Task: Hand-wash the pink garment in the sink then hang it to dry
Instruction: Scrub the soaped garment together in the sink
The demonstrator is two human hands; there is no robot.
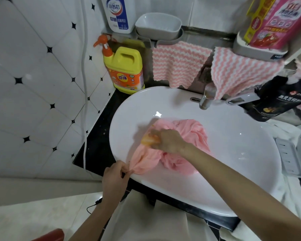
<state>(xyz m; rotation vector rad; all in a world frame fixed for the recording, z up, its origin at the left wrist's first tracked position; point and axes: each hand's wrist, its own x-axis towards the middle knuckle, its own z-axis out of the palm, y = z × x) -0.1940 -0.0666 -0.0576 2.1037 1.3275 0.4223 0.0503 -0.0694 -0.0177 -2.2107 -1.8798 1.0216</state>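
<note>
The pink garment (pixel 179 159) lies bunched in the white sink (pixel 233 153), its near-left part stretched over the rim. My left hand (pixel 115 178) pinches that stretched edge at the sink's front-left rim. My right hand (pixel 167 140) grips a blurred orange bar of soap (pixel 149 140) and presses it onto the garment near the basin's middle.
A metal tap (pixel 206 98) stands at the back of the sink. A yellow detergent jug (pixel 125 70) with an orange pump sits at the back left. Pink striped cloths (pixel 179 63) hang from a rail. A black pouch (pixel 281 100) stands at the right.
</note>
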